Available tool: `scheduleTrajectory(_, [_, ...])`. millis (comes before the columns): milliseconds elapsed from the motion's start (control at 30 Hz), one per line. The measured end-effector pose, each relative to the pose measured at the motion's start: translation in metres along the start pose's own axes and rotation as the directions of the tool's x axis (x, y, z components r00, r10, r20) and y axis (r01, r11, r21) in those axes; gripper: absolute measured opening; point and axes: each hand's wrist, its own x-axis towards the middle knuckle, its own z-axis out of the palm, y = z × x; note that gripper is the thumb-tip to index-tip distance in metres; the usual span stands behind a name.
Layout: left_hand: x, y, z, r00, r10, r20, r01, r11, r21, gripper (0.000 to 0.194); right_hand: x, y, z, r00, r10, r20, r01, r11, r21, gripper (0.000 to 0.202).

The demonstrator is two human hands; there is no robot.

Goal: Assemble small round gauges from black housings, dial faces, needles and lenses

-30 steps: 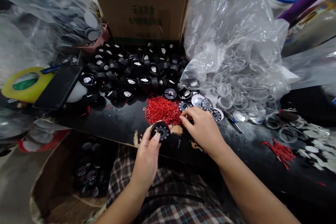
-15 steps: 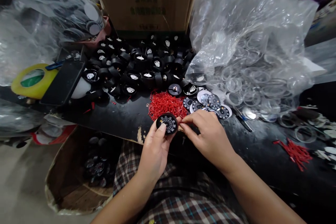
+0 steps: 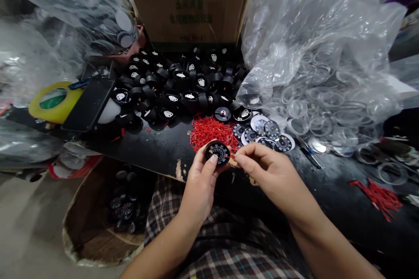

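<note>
My left hand (image 3: 200, 183) grips a round black gauge (image 3: 217, 153) with a numbered dial face, the thumb lying over its lower left edge. Between thumb and forefinger of my right hand (image 3: 265, 168) is a small red pointer (image 3: 232, 156); its tip reaches over the right side of the dial. Just beyond the gauge lies a heap of red pointers (image 3: 212, 133). To the right of that heap, loose printed dial discs (image 3: 272, 129) overlap one another. Many black gauge housings (image 3: 190, 83) with pale metal plates inside crowd the back of the table.
A plastic bag of clear rings (image 3: 314, 91) covers the right rear. A phone (image 3: 88, 105) rests against a yellow tape roll (image 3: 54, 102) at left. More red pointers (image 3: 379, 198) lie at right, near a pen-like tool (image 3: 309, 156). Below left, a bin (image 3: 73, 222) holds gauges.
The red pointer in my right hand now shows over the dial's right side. The whole view has shifted slightly, so everything appears a little further right.
</note>
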Motion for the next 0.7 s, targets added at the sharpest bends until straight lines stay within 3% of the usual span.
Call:
scheduleTrajectory(133, [-0.003, -0.003, 0.000, 0.999, -0.008, 0.032, 0.008, 1.000, 0.010, 0.019, -0.004, -0.001, 0.003, 0.991, -0.132, 0.000, 0.129, 0.969, -0.209, 0.013])
scheduleTrajectory(267, [-0.010, -0.005, -0.002, 0.996, 0.037, 0.076, -0.047, 0.989, 0.139, 0.021, -0.008, 0.000, 0.006, 0.955, -0.295, 0.042, 0.279, 0.833, -0.478, 0.013])
scheduleTrajectory(700, [-0.018, 0.009, 0.000, 0.967, 0.210, 0.146, -0.255, 0.851, 0.460, 0.015, -0.015, -0.011, 0.004, 0.971, -0.229, 0.076, 0.235, 0.825, -0.513, 0.017])
